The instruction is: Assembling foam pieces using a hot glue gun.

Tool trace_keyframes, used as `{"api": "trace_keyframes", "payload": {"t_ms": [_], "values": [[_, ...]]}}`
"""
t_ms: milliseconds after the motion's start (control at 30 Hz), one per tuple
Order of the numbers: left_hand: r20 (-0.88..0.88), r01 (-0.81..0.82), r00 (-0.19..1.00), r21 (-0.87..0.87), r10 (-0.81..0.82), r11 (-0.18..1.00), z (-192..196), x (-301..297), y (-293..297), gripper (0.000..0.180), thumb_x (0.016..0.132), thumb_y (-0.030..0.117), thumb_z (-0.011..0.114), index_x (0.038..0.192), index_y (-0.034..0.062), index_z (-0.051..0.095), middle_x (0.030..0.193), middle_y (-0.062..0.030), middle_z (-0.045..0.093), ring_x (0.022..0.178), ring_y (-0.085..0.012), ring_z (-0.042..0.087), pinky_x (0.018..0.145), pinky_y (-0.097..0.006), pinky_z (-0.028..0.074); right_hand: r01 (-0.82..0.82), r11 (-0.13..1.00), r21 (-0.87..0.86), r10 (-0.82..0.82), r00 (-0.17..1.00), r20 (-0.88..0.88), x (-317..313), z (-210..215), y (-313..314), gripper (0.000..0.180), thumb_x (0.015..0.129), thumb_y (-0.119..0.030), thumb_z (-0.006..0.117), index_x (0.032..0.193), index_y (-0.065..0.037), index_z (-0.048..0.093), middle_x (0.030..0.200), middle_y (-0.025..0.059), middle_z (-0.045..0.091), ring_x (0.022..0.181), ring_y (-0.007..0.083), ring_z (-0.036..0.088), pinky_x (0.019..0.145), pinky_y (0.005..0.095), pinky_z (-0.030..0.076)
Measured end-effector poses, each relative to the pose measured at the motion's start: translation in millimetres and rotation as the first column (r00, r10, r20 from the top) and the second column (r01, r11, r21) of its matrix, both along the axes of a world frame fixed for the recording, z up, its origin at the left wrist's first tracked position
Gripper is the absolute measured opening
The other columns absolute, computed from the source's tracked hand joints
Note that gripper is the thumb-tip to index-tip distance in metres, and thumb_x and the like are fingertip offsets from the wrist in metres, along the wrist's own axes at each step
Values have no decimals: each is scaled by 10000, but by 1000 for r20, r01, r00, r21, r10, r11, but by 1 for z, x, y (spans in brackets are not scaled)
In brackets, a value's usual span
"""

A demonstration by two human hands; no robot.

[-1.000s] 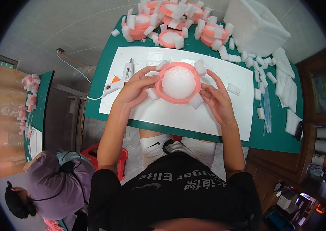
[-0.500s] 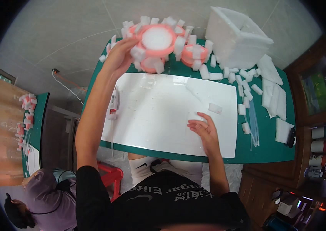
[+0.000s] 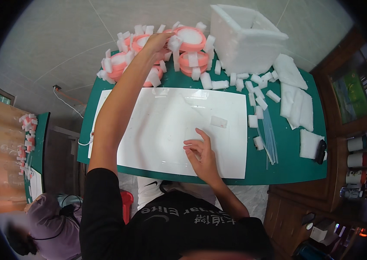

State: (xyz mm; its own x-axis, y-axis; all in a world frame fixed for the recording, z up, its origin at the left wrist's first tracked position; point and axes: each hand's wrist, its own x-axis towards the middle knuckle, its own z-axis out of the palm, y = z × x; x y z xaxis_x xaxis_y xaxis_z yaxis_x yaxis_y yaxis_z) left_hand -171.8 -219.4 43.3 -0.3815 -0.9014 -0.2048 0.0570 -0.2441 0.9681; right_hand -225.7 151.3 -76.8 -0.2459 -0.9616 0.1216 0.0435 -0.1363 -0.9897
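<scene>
At the far side of the table my left hand [image 3: 159, 43] reaches to a pink ring [image 3: 203, 43] with a white middle and white foam blocks at its rim. The fingers are at the ring's left edge, beside a white block [image 3: 175, 43]; my own hand partly hides the grip. This ring sits over or just above another pink ring stack [image 3: 186, 60] with white blocks. My right hand [image 3: 203, 157] hovers over the white board [image 3: 157, 125], fingers apart and holding nothing. Near it lies a small flat whitish rectangle [image 3: 219, 121].
More pink rings with blocks [image 3: 116, 67] stand at the far left. A large white foam box [image 3: 252, 47], loose white blocks [image 3: 259, 93], clear sticks [image 3: 270, 134] and foam sheets [image 3: 296, 104] lie to the right. Another person [image 3: 56, 225] is at lower left.
The pink ring has moved right and down, from left of the stack to over it, with my left hand following. My right hand has drawn slightly nearer to me. The whole view has shifted.
</scene>
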Motion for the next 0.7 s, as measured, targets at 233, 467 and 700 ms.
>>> {"api": "trace_keyframes", "payload": {"t_ms": [233,467,700], "values": [[164,7,986,-3,-6,1000,20,2,24,337,968,203,545,1225,-12,584,1123,-135,639,1058,-247,626,912,-340,506,-61,997,-42,52,982,-183,-5,-5,1,591,939,-18,587,1451,-8,292,1081,156,667,943,206,683,888,332,535],[412,156,807,-839,423,522,32,52,34,294,867,125,589,1105,-16,687,1010,-179,730,906,-288,719,811,-376,563,-59,998,-9,57,987,-149,3,-10,2,588,955,-13,564,1465,5,272,1108,151,646,949,186,663,877,293,520],[91,-76,916,-916,390,393,57,121,102,198,888,75,607,1036,-28,689,926,-151,748,890,-265,733,821,-334,558,-33,999,12,34,986,-161,7,3,4,542,943,-17,575,1430,19,339,1105,189,653,958,212,662,879,308,521]]}}
